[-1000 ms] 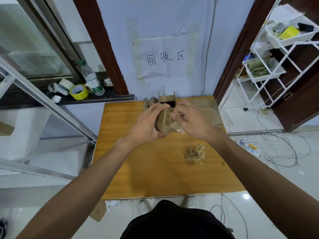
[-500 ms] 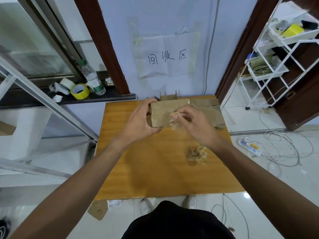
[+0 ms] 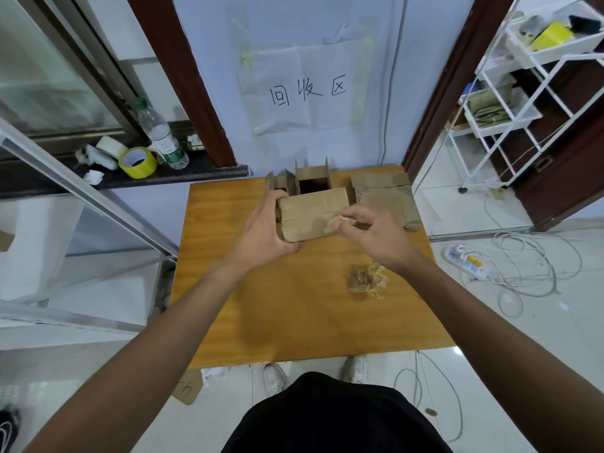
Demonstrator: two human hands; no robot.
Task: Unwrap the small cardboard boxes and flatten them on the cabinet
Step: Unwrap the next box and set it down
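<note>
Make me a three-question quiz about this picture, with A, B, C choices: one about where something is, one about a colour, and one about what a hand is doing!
1. Where does the crumpled tape wad lie?
A. on the window ledge
B. on the cabinet top
C. on the white shelf rack

2. What colour is the tape roll beside the bottle?
A. red
B. blue
C. yellow

3. What is the left hand doing?
A. holding the cardboard box
B. lying flat on the cabinet top
C. lifting the bottle

Answers:
1 B: the wad sits on the wooden cabinet top, by the right forearm.
2 C: the roll's rim is bright yellow.
3 A: its grip wraps the box's left end, while the right hand pinches a tape strip at the box's front.
</note>
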